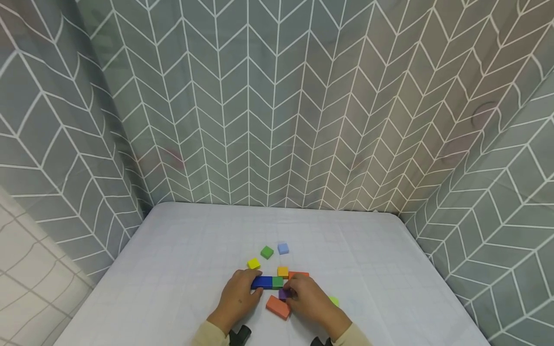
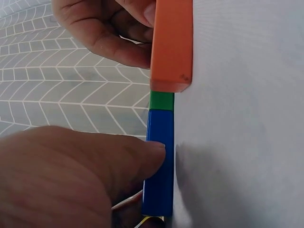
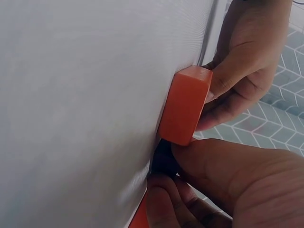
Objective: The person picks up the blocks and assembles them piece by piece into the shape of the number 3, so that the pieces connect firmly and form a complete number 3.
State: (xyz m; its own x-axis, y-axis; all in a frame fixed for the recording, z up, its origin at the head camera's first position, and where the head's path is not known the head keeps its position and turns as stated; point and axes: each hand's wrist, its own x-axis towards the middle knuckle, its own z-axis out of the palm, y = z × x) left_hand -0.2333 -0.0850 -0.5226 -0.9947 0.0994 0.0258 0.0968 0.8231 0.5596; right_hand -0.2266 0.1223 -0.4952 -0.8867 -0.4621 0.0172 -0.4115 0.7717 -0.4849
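Thumb and fingers of my left hand (image 1: 238, 295) hold a long blue block (image 1: 263, 282) at its left part. In the left wrist view, the thumb lies along the side of that blue block (image 2: 160, 183). A small green block (image 1: 277, 282) touches its right end. My right hand (image 1: 309, 299) pinches a small purple block (image 1: 283, 294) just below the green one; it looks dark in the right wrist view (image 3: 164, 159). Nearer to me, an orange block (image 1: 278, 307) lies at a slant between the hands and hides part of the row in the left wrist view.
Behind the row are an amber block (image 1: 283, 272) and a red-orange block (image 1: 298, 275). Farther back lie yellow (image 1: 253, 263), green (image 1: 267, 252) and light blue (image 1: 283, 248) cubes. A lime block (image 1: 334, 301) is partly hidden by the right hand. Patterned curtains (image 1: 277, 105) surround the white table (image 1: 182, 240).
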